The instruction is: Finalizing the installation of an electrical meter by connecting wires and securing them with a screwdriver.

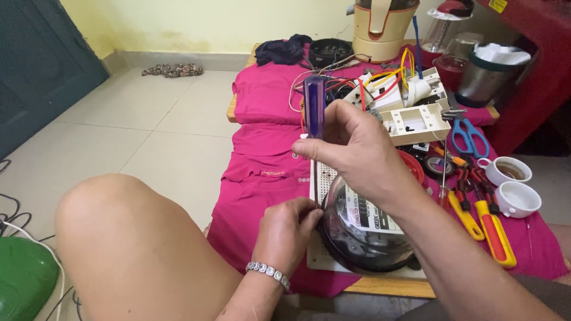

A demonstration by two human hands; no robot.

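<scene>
Screwdriver [314, 107]: standing upright in the middle of the frame, its translucent purple handle pointing up and its thin shaft running down to the left rim of the meter.
Right hand [357, 151]: wrapping closed around the lower part of the handle, fingers curled tight, thumb pressing across the front.
Left hand [288, 229]: sitting low, centre of the frame, fingertips pinching in around the shaft's lower end right at the meter's edge; whether it is gripping the tip or a screw, the picture is not showing.
Meter [363, 229]: lying under both hands at lower centre, a round unit with a clear domed cover, resting on a white perforated board [324, 178].
Progress: the dome is sitting in place on its base, so the cover looks still mounted; the driver is only just meeting the rim, and the fastening on this side seems to be the work in hand, with the rest apparently untouched.
Tool versus grip: the tip is landing between the left fingertips, directly below the right fist.
Surroundings: a pink cloth [262, 137] is covering the low table; red and yellow pliers [491, 229] are lying at right, blue scissors [470, 137] and two cups [511, 184] beyond them.
</scene>
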